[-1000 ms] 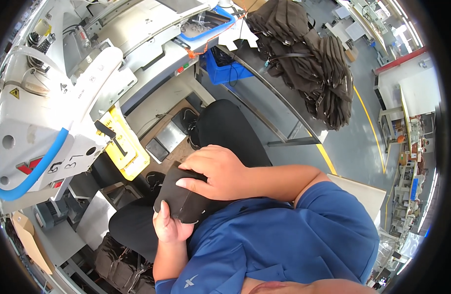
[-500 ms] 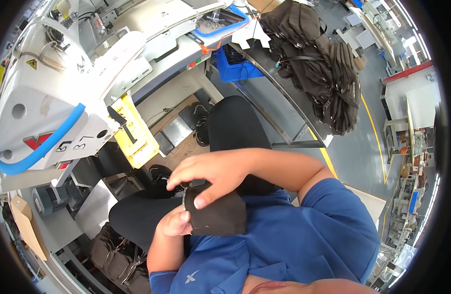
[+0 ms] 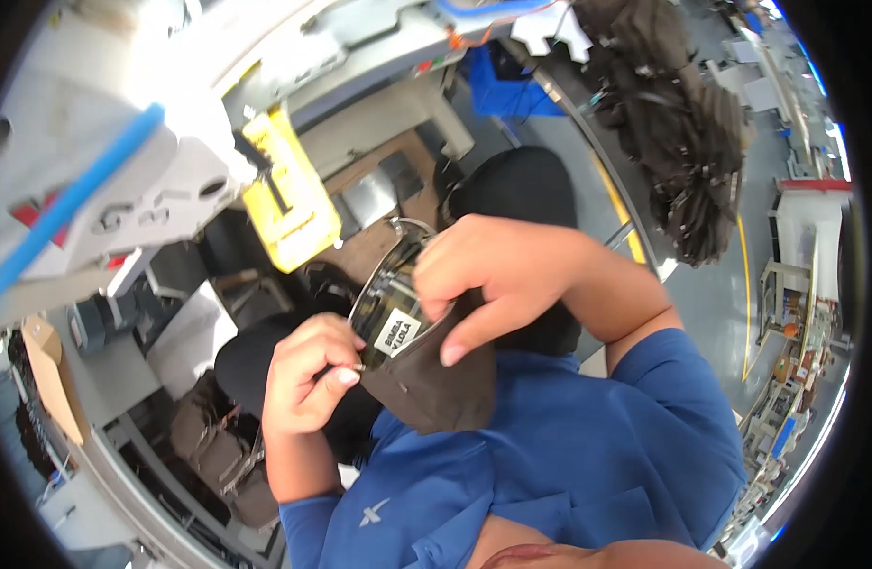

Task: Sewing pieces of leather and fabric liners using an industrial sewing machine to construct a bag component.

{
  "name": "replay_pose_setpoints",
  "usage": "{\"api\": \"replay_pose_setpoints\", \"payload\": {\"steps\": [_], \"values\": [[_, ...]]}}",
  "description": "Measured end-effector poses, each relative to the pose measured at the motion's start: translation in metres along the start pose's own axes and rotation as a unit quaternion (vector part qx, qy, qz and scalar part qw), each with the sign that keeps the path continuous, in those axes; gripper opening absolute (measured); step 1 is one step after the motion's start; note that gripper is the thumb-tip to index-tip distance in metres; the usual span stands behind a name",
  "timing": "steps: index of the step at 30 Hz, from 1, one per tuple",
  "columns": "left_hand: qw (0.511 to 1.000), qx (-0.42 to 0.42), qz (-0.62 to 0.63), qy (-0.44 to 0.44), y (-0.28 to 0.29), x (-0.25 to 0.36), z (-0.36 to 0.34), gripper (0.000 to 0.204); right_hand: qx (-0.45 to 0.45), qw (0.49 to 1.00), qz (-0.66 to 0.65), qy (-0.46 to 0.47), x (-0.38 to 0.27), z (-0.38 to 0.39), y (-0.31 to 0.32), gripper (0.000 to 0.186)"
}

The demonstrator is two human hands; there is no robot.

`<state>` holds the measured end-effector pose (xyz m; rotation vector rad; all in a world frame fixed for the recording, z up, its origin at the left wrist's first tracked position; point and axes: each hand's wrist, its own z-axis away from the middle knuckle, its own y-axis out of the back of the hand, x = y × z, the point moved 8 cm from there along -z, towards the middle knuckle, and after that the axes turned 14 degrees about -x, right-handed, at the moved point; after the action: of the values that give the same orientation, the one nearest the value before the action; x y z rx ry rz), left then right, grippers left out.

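Brown pouch (image 3: 436, 384) is at the centre of the frame, mouth tipped toward the upper left, with a white label (image 3: 397, 333) on the lining; the bottom of the inside is too dark to make out, and the right hand (image 3: 478, 284) covers part of the opening. Left hand (image 3: 308, 375) has thumb and finger pinched on the rim's left end. The right one grips the other side, fingers curled into the mouth, thumb on the outer wall, fingertips kinda hidden. Past that, a yellow holder (image 3: 308, 223) sits upper left of the pouch, beside a blurry white machine (image 3: 61, 137) cut off by the frame edge. Blurred dark bags (image 3: 678, 133) pile up upper right, near a partly cropped blue bin (image 3: 512, 85).
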<state>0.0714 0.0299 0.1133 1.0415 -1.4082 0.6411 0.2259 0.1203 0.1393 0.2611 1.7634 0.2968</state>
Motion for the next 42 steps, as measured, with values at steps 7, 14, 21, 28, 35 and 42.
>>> {"api": "replay_pose_setpoints", "payload": {"steps": [7, 14, 21, 28, 35, 42], "values": [[0.994, -0.103, 0.017, -0.029, -0.025, 0.014, -0.024, 0.028, -0.086, 0.980, -0.180, -0.002, -0.003, 0.003, -0.045, 0.043], [0.975, -0.209, 0.062, -0.032, -0.032, 0.017, -0.039, 0.040, -0.041, 0.986, -0.160, 0.001, 0.001, 0.015, -0.045, 0.025], [0.987, -0.109, 0.107, 0.052, -0.021, 0.006, -0.020, 0.034, -0.019, 0.995, -0.037, -0.087, -0.004, 0.020, -0.029, 0.028], [0.977, -0.199, -0.002, 0.075, -0.034, 0.017, -0.036, 0.044, -0.050, 0.996, 0.007, -0.078, -0.006, 0.014, -0.036, 0.030], [0.939, -0.162, -0.300, 0.048, -0.046, 0.045, -0.023, 0.032, -0.037, 0.967, 0.231, -0.102, -0.027, 0.019, -0.049, 0.022], [0.797, -0.067, -0.592, -0.099, -0.075, 0.068, 0.000, 0.012, 0.048, 0.902, 0.422, -0.081, -0.051, 0.024, -0.069, 0.019]]}}
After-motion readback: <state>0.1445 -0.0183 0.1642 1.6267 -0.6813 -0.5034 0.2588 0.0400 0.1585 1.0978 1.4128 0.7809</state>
